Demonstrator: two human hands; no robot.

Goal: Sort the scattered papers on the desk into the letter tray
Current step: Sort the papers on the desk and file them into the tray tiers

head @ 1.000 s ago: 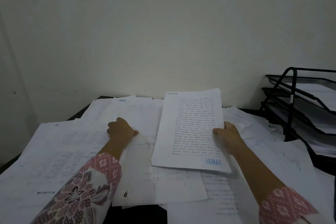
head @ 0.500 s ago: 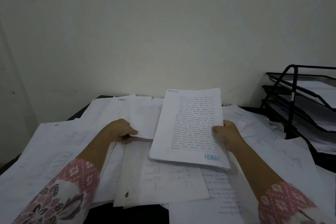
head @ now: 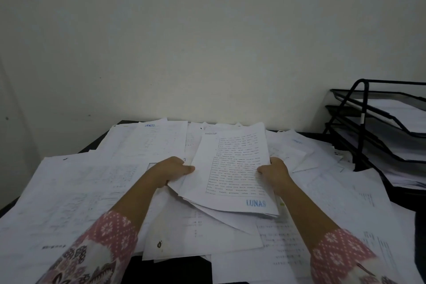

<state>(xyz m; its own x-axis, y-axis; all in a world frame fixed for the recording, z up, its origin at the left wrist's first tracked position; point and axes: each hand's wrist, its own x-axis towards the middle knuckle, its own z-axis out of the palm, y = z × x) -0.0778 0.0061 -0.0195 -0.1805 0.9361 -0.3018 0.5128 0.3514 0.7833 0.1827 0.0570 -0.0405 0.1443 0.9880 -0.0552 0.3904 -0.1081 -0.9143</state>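
Left of the letter tray (head: 365, 99), nearest first: scattered papers (head: 69, 191) covering the dark desk (head: 170, 270); stack (head: 232, 168) stamped LUNAS held above them, left hand (head: 170, 172) gripping its left edge, right hand (head: 275, 174) its right edge; the tray's tiers holding sheets.

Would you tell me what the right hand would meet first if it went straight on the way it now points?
Only the stack of papers that the right hand grips; past that, probably the loose sheets by the wall, though depth is unclear.
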